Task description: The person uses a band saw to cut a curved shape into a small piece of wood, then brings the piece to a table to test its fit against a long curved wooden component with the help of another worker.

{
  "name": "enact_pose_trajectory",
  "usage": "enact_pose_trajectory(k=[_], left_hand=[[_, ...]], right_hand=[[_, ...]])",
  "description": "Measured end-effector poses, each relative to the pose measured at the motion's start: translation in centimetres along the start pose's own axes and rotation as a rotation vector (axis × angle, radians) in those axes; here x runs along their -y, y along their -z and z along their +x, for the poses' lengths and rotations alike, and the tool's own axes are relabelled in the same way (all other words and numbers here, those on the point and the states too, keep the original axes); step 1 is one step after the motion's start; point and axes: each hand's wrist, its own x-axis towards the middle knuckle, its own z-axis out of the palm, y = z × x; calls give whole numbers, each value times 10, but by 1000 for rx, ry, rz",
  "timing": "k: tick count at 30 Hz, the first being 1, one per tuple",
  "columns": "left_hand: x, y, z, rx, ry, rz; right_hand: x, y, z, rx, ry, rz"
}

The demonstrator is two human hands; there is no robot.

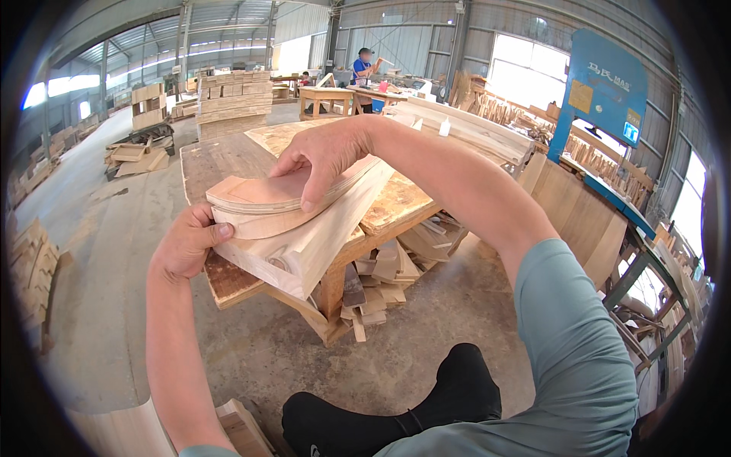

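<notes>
A curved wooden piece [263, 223] lies on a pale wooden board [293, 263] with a raised, shaped edge, which rests on the workbench [221, 156]. On top of the curved piece sits a thinner, reddish-brown curved template [251, 190]. My left hand [189, 240] pinches the left end of the curved stack, thumb on the near side and fingers behind. From above, my right hand [326, 158] straddles the stack near its middle, with the thumb on the near face and fingers over the far side.
Wood offcuts [377, 282] lie heaped under the bench. A blue bandsaw [605, 84] stands at the right, with planks [575, 213] leaning before it. Stacked timber [234, 103] rises behind the bench. Farther back, a person in blue [363, 68] works at another table.
</notes>
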Motion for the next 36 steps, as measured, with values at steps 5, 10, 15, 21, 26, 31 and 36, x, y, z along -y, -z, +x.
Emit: enact_pose_trajectory(k=[5,10,15,21,26,31,36], left_hand=[[-5,0,0,50,23,-9],[-3,5,4,85,44,-9],[-3,6,-2,94,6,1],[3,8,1,55,41,-1],[3,9,5,75,29,7],[0,13,3,117,-4,77],[2,6,2,99,-1,-13]], right_hand=[[-2,0,0,-17,26,-47],[-3,2,-1,-2,29,-52],[-4,1,4,-24,56,-80],[-7,-2,4,-45,49,-81],[-5,0,1,6,29,-85],[-8,9,8,84,62,-43],[3,13,-5,76,-16,-110]])
